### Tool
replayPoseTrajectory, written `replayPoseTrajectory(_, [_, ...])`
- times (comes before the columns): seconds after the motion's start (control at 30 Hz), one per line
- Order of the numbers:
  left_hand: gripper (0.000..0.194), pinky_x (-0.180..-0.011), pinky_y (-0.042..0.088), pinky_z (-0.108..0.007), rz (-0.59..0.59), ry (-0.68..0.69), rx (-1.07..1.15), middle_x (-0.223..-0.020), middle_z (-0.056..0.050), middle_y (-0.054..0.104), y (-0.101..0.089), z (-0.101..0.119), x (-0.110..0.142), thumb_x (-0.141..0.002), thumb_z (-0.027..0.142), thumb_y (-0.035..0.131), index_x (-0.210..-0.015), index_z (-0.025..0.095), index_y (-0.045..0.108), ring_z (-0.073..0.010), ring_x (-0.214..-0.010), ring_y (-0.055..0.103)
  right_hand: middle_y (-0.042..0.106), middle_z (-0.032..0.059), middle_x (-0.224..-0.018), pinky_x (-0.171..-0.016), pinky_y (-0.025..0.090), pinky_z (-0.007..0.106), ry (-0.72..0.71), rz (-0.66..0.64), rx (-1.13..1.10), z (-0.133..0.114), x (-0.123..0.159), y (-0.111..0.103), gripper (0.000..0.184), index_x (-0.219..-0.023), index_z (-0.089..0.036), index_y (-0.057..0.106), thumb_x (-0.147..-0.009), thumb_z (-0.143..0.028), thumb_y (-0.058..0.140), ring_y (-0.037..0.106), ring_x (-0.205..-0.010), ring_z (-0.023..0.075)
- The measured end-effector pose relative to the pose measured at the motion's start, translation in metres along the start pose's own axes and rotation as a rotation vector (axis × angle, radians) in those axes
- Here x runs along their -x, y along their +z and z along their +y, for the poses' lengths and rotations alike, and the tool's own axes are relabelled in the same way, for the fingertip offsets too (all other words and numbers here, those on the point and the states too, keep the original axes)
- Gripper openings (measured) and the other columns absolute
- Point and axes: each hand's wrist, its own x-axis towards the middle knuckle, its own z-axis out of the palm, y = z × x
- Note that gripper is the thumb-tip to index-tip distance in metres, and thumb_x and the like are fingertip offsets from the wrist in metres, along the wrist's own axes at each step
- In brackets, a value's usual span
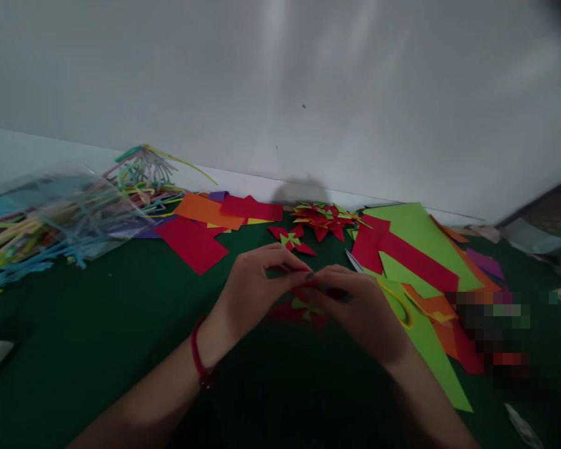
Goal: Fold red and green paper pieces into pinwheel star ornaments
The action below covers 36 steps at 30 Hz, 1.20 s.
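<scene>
My left hand [257, 287] and my right hand [359, 308] meet over the dark green table [98, 324], fingers pinched together on a small red and green paper pinwheel [299, 310]. A red cord circles my left wrist. Behind the hands lies a finished red and green pinwheel [291, 239], and farther back a heap of several more pinwheels [325, 219]. Scissors with a yellow-green handle [397, 302] lie under my right hand, blade tip pointing away.
Red [191, 244], orange [208, 211] and light green [418, 234] paper sheets are spread across the back and right. A clear plastic bag and coloured sticks [75, 212] pile up at the left. A white wall rises behind the table.
</scene>
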Motion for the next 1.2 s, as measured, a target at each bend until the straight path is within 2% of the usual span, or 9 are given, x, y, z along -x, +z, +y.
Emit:
replayPoseTrajectory(0.13, [0.012, -0.074, 0.045, -0.023, 0.062, 0.169, -0.144, -0.088, -0.002, 0.062, 0.002, -0.011, 0.009, -0.076, 0.018, 0.057, -0.085, 0.022, 0.064, -0.0132, -0.082, 0.057, 0.065, 0.0041, -0.092, -0.079, 0.041, 0.032, -0.198, 0.232, 0.369, 0.016, 0.007, 0.014, 0.022, -0.100, -0.024, 0.064, -0.083, -0.022, 0.049, 0.055, -0.087, 0.0183])
replayPoseTrajectory(0.23, [0.012, -0.077, 0.044, -0.025, -0.039, 0.125, -0.246, -0.090, -0.002, 0.060, 0.006, -0.036, 0.034, -0.079, 0.017, 0.053, -0.086, 0.021, 0.063, -0.0134, -0.085, 0.056, 0.064, 0.0063, -0.099, -0.077, 0.040, 0.036, -0.259, 0.183, 0.610, 0.031, 0.029, 0.040, 0.031, -0.112, -0.023, 0.057, -0.084, -0.015, 0.046, 0.054, -0.090, 0.0209])
replayPoseTrajectory(0.3, [0.015, -0.077, 0.044, -0.028, -0.148, 0.089, -0.316, -0.091, -0.003, 0.060, 0.011, -0.055, 0.056, -0.082, 0.016, 0.048, -0.087, 0.021, 0.062, -0.0146, -0.085, 0.055, 0.062, 0.0084, -0.103, -0.075, 0.041, 0.036, -0.253, 0.021, 0.671, 0.037, 0.049, 0.060, 0.033, -0.115, -0.020, 0.054, -0.084, -0.014, 0.045, 0.054, -0.090, 0.0218])
replayPoseTrajectory(0.37, [0.018, -0.083, 0.042, -0.032, -0.260, 0.081, -0.379, -0.096, -0.004, 0.060, 0.014, -0.069, 0.077, -0.083, 0.015, 0.045, -0.091, 0.020, 0.061, -0.0166, -0.090, 0.054, 0.061, 0.0111, -0.104, -0.074, 0.043, 0.037, -0.191, -0.090, 0.656, 0.039, 0.067, 0.076, 0.032, -0.115, -0.016, 0.053, -0.084, -0.020, 0.047, 0.054, -0.091, 0.0232])
replayPoseTrajectory(0.4, [0.021, -0.086, 0.040, -0.034, -0.278, 0.057, -0.396, -0.100, -0.004, 0.059, 0.015, -0.074, 0.086, -0.083, 0.013, 0.044, -0.094, 0.020, 0.060, -0.0169, -0.094, 0.052, 0.059, 0.0122, -0.107, -0.075, 0.044, 0.037, -0.151, -0.121, 0.634, 0.039, 0.074, 0.080, 0.033, -0.116, -0.015, 0.053, -0.083, -0.023, 0.049, 0.054, -0.093, 0.0240])
replayPoseTrajectory(0.53, [0.021, -0.086, 0.040, -0.032, -0.224, -0.106, -0.390, -0.099, -0.003, 0.056, 0.018, -0.078, 0.107, -0.084, 0.014, 0.042, -0.097, 0.021, 0.057, -0.0155, -0.093, 0.051, 0.056, 0.0074, -0.110, -0.080, 0.044, 0.035, -0.055, -0.151, 0.445, 0.039, 0.078, 0.080, 0.026, -0.107, -0.021, 0.057, -0.081, -0.022, 0.052, 0.053, -0.097, 0.0209])
replayPoseTrajectory(0.67, [0.014, -0.081, 0.041, -0.033, -0.182, -0.177, -0.428, -0.094, -0.001, 0.055, 0.027, -0.076, 0.110, -0.079, 0.020, 0.054, -0.092, 0.022, 0.057, -0.0172, -0.088, 0.051, 0.057, 0.0030, -0.097, -0.080, 0.044, 0.031, -0.041, -0.157, 0.246, 0.048, 0.062, 0.073, 0.013, -0.087, -0.024, 0.062, -0.077, -0.018, 0.057, 0.053, -0.094, 0.0175])
replayPoseTrajectory(0.87, [0.010, -0.074, 0.039, -0.033, -0.161, -0.228, -0.475, -0.088, 0.000, 0.054, 0.043, -0.077, 0.106, -0.074, 0.023, 0.060, -0.084, 0.021, 0.057, -0.0165, -0.081, 0.050, 0.054, 0.0023, -0.088, -0.076, 0.044, 0.031, -0.010, -0.214, 0.122, 0.061, 0.050, 0.079, 0.006, -0.079, -0.023, 0.062, -0.075, -0.021, 0.060, 0.052, -0.088, 0.0169])
replayPoseTrajectory(1.2, [0.008, -0.073, 0.036, -0.033, -0.138, -0.362, -0.483, -0.085, 0.001, 0.054, 0.046, -0.072, 0.108, -0.080, 0.027, 0.052, -0.081, 0.022, 0.059, -0.0162, -0.081, 0.049, 0.051, 0.0011, -0.082, -0.071, 0.042, 0.029, 0.055, -0.235, 0.069, 0.065, 0.046, 0.084, 0.005, -0.074, -0.021, 0.059, -0.074, -0.025, 0.062, 0.050, -0.082, 0.0156])
